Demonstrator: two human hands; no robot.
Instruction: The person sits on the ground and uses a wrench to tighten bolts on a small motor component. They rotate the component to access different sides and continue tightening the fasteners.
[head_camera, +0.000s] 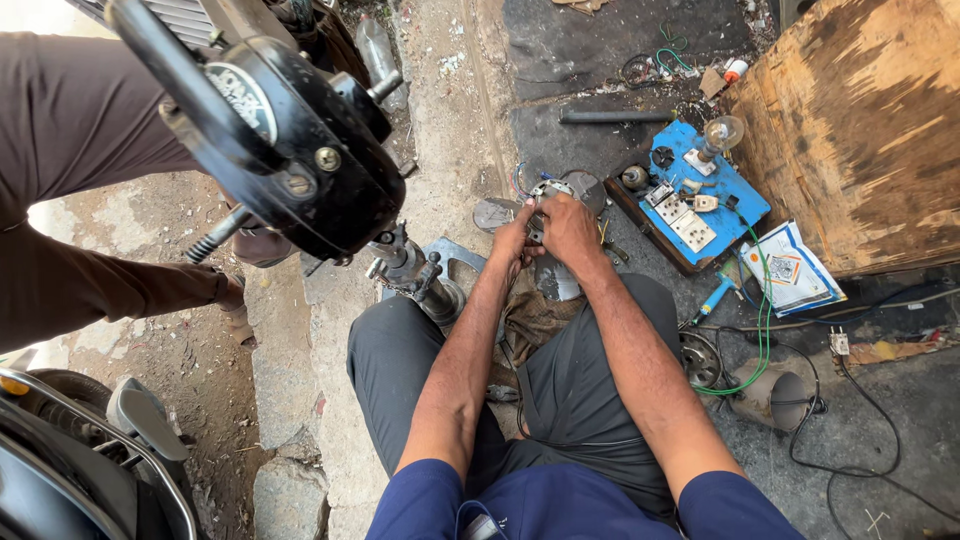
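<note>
I sit on the ground with both arms stretched forward over my knees. My left hand (513, 240) and my right hand (570, 228) close together around a small round metal motor part (549, 190) with wires showing at its edge. The fingers of both hands cover most of it. Under the hands a brown rag (530, 315) lies across my lap, and a grey metal disc (493, 213) rests just left of them.
A blue test board (700, 195) with sockets, switches and a bulb lies right of my hands, green wire (762, 330) trailing from it. A black motor housing on a stand (290, 140) looms at left. Another person's leg and sandal (235, 300) stand left. Wooden box (860, 130) at right.
</note>
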